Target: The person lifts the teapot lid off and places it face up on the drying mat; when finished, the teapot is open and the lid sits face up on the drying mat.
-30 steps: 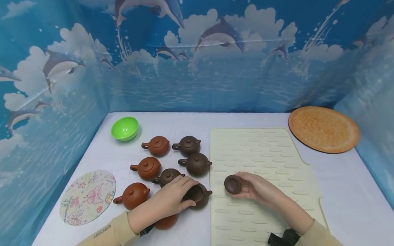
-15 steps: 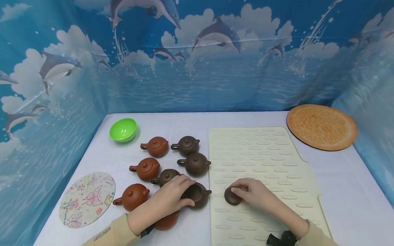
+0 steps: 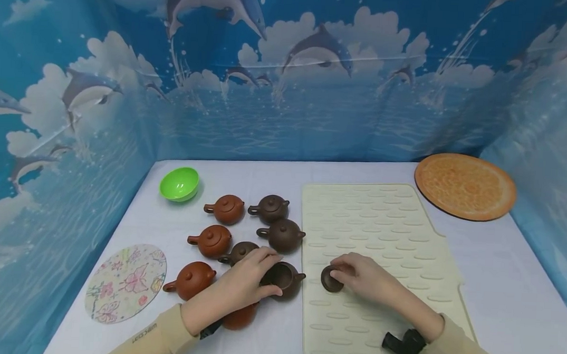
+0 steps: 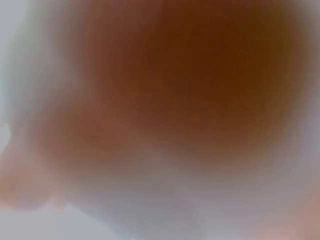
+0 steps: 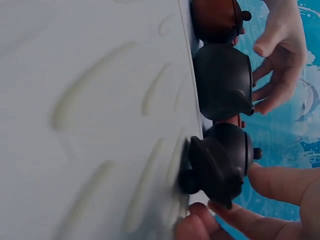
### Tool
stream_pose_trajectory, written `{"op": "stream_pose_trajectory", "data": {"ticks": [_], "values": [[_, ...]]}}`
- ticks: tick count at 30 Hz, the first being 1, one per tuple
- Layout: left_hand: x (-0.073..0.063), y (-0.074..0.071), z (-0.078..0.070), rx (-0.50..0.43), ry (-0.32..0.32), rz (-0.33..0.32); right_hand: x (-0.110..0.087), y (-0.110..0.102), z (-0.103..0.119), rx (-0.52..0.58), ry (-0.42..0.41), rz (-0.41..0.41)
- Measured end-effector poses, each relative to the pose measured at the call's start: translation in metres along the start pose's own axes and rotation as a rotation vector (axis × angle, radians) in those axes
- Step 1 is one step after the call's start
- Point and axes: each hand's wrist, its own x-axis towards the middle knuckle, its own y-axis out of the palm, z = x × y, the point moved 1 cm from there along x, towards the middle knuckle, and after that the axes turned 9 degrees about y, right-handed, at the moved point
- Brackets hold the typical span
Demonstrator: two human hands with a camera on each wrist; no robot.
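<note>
A dark brown teapot (image 3: 294,284) stands uncovered by the left edge of the cream mat, its round opening facing up. My left hand (image 3: 243,283) grips it from the handle side, thumb and fingers about the rim. Over the mat, my right hand (image 3: 367,275) pinches a dark round teapot lid (image 3: 330,280) by its edge. The right wrist view has the lid (image 5: 216,170) tilted between thumb and fingers, close over the mat, with the uncovered teapot (image 5: 220,80) beyond it. Only a brown blur fills most of the left wrist view.
Several lidded teapots, dark ones (image 3: 284,236) and reddish-brown ones (image 3: 215,241), crowd around the left hand. A green bowl (image 3: 179,184) and a butterfly-patterned round mat (image 3: 128,284) lie further left. The cream mat (image 3: 381,218) spans the right, with an orange-brown disc (image 3: 466,186) behind.
My right hand has turned from beneath the lid to above it, tipping the lid and bringing it lower over the mat. My left hand keeps its grip on the teapot.
</note>
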Motion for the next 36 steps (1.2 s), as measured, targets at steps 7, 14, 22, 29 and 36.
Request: {"op": "stream_pose_trajectory", "data": {"ticks": [7,14,22,29,36], "values": [[0.017,-0.056,0.02,-0.016,-0.039,-0.158,0.02,-0.013,0.018,-0.085,-0.036,0.009],[0.05,-0.057,0.064,-0.197,-0.157,-0.131,0.054,-0.026,0.053,-0.089,-0.111,-0.046],[0.063,-0.026,0.082,-0.159,-0.23,0.041,0.089,-0.018,0.086,-0.073,-0.23,-0.039],[0.061,-0.01,0.084,-0.154,-0.229,0.054,0.102,-0.003,0.093,-0.155,-0.263,-0.01],[0.061,-0.006,0.083,-0.144,-0.229,0.004,0.103,0.001,0.094,-0.186,-0.275,-0.068]]}}
